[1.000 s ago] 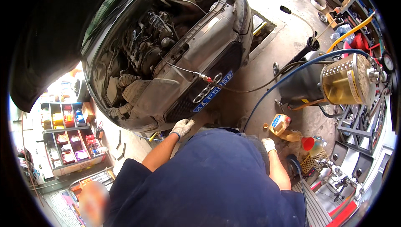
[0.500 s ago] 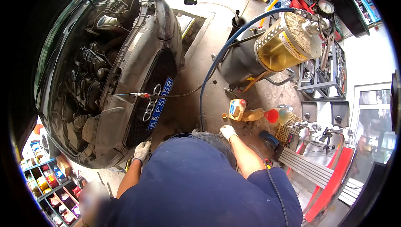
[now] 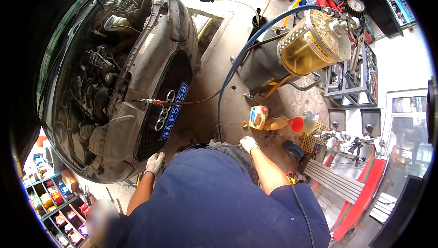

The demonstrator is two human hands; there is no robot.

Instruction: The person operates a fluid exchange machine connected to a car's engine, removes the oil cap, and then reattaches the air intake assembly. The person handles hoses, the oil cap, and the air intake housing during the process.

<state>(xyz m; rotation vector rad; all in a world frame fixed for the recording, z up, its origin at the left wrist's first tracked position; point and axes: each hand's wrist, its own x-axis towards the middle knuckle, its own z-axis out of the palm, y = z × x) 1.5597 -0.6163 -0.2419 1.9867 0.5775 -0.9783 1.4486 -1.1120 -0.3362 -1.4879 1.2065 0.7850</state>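
My left hand (image 3: pixel 155 163), in a pale work glove, hangs beside the front bumper of a dark car (image 3: pixel 153 60) with its hood up. Its fingers look loosely apart, with nothing visible in them. My right hand (image 3: pixel 248 144), also gloved, is over the floor to the right of my body, its fingers loose and free of any object. Nearest to it are a cream jug (image 3: pixel 258 117) with a red cap and a small yellow cap (image 3: pixel 244 124). A thin dark hose with a metal and red coupling (image 3: pixel 157 102) runs from the engine bay across the grille.
A black fluid machine (image 3: pixel 262 65) with a clear amber tank (image 3: pixel 308 47), gauge and blue hose (image 3: pixel 242 60) stands ahead right. Beside the jug lies a bottle with a red funnel (image 3: pixel 296 124). A red-and-silver bench (image 3: pixel 340 184) is at right; shelves of bottles (image 3: pixel 50 197) are lower left.
The whole view has shifted very slightly. Both hands keep nearly the same places, and nothing has been picked up or put down.
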